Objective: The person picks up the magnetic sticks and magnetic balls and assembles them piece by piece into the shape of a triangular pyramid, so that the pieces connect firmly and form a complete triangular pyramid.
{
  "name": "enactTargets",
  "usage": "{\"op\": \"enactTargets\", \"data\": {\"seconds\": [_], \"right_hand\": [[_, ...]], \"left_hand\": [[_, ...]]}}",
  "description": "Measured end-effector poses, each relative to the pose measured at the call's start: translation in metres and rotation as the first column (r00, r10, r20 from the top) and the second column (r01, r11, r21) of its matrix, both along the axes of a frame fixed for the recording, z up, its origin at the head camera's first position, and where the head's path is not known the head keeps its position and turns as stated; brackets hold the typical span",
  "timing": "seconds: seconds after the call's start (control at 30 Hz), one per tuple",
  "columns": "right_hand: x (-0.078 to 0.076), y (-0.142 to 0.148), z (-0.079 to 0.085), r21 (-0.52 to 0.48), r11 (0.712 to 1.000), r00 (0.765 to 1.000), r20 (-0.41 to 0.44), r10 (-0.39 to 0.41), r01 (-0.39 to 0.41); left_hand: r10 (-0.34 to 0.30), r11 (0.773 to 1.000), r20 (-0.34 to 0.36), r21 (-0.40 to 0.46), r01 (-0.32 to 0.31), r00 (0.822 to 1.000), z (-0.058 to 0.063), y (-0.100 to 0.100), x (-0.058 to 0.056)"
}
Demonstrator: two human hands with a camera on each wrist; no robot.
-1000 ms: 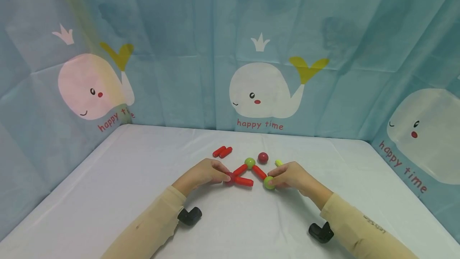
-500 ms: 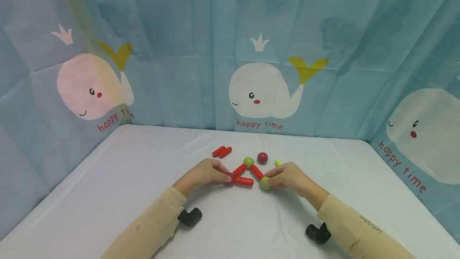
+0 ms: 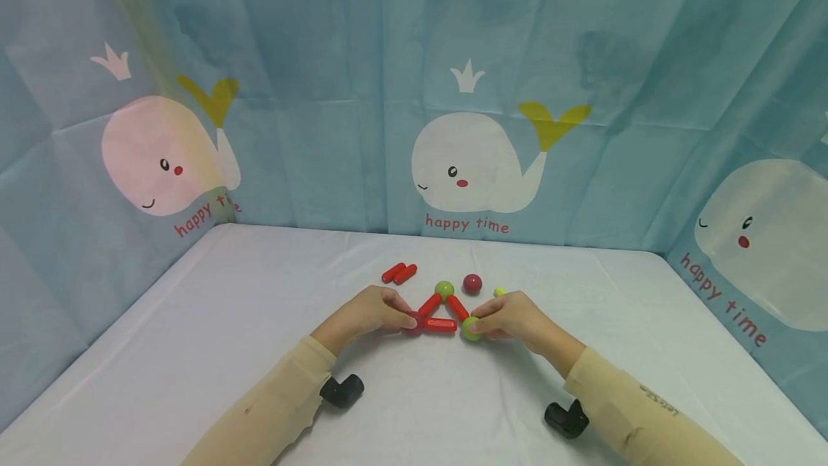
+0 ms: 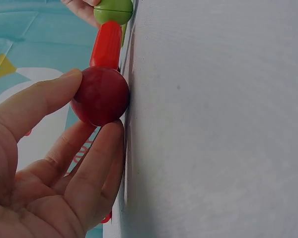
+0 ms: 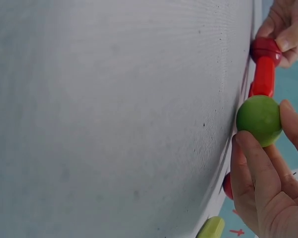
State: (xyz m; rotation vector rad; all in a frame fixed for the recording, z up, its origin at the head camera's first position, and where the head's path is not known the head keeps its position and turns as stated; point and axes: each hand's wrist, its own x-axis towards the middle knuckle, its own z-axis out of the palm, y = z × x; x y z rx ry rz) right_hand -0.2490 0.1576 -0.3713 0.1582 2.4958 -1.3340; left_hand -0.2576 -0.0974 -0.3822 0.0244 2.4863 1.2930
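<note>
On the white table, red rods and balls form a small triangle. My left hand (image 3: pixel 378 309) pinches the dark red ball (image 4: pixel 100 96) at the left corner between thumb and fingers. One red rod (image 3: pixel 430 305) runs from that ball to a green ball (image 3: pixel 444 289) at the far corner. A second red rod (image 3: pixel 440 325) points right from it, its end close beside the near green ball (image 5: pixel 259 120). That near ball is pinched by my right hand (image 3: pixel 520 321), and a third red rod (image 3: pixel 457 308) slopes from it to the far ball.
Two loose red rods (image 3: pixel 399 273) lie behind the left hand. A loose dark red ball (image 3: pixel 472 283) sits behind the triangle. A yellow-green rod (image 5: pixel 211 228) lies behind the right hand, partly hidden in the head view. A blue whale-print curtain (image 3: pixel 323 164) hangs behind the table.
My right hand has moved left with the near green ball, bringing it close to the bottom red rod's end. The far green ball shifted slightly left. My left hand stayed put.
</note>
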Motion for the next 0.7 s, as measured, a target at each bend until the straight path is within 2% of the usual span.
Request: {"op": "enactTargets", "data": {"seconds": [0.27, 0.7], "right_hand": [[-0.0007, -0.0017, -0.0007, -0.035, 0.999, 1.0, 0.0, -0.005, 0.005], [-0.0005, -0.0047, -0.0026, -0.033, 0.999, 1.0, -0.016, 0.013, -0.014]], "left_hand": [[-0.005, 1.0, -0.007, 0.02, 0.005, 1.0, -0.001, -0.0001, -0.0002], [-0.01, 1.0, -0.011, 0.022, 0.011, 1.0, -0.0039, 0.0004, -0.0025]]}}
